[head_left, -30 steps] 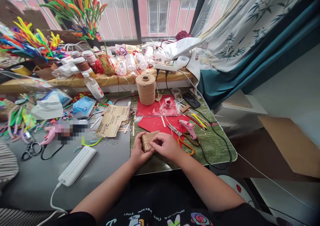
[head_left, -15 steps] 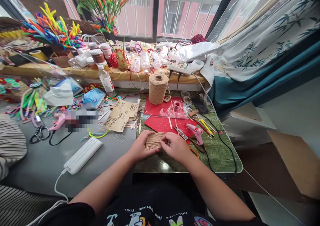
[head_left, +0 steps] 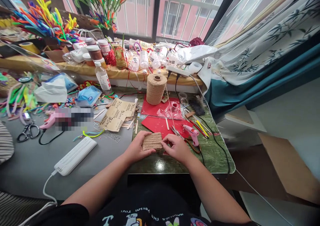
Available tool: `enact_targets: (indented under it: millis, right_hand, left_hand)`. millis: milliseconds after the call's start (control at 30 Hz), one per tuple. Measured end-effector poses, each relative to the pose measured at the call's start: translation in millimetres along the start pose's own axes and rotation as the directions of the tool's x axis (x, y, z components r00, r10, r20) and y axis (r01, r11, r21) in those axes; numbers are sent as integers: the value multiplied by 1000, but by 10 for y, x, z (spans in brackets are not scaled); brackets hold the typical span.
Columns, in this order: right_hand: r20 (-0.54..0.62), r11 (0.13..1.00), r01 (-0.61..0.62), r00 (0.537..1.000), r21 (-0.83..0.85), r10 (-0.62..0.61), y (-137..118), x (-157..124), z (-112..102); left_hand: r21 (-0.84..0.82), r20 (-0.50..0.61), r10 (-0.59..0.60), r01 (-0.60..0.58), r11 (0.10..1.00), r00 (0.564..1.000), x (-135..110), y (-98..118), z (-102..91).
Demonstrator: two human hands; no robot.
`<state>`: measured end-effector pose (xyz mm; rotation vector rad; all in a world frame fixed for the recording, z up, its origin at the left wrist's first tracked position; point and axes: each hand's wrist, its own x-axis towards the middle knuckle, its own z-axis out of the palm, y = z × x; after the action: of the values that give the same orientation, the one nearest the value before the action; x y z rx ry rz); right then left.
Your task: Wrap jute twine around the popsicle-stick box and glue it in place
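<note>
A small flat panel wrapped in rows of brown twine [head_left: 152, 141] is held just above the front of the green tabletop. My left hand [head_left: 136, 148] grips its left end, thumb along the near edge and fingers along the far edge. At the right end, my right hand [head_left: 178, 148] is closed in a pinch on the twine, its fingertips touching the panel's edge. Behind them stands a large spool of twine [head_left: 156, 90]. A loose strand [head_left: 170, 104] runs from it toward my right hand, where its end is hidden.
Scissors [head_left: 176, 131] and a pink glue gun [head_left: 192, 133] lie close beyond my right hand. Red sheets [head_left: 156, 125] are under the tools. Sandpaper [head_left: 117, 115] and a white power bank [head_left: 75, 156] lie to the left. A black cable [head_left: 217, 132] crosses the right side.
The view has shifted slightly, so the table items appear a little further left. My right fingertips have moved slightly off the panel's face to its right edge. My left hand keeps its hold.
</note>
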<state>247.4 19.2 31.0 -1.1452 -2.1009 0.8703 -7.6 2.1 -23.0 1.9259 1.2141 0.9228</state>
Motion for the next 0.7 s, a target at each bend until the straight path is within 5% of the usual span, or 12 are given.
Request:
enact_targets:
  millis: [267,567,700]
  right_hand:
    - [-74,883,-188,967,430,243,260,-128,355]
    - [-181,932,-24,979,361,95,348,-232,314]
    - [-141,898,-63,980,435,138,455,-236,364]
  left_hand:
    - [200,62,-28,15,980,998,70,294,-132]
    - [331,145,-178,122,936,973,197,439,-176]
    - [305,163,-204,147,941,965,191,451,-190]
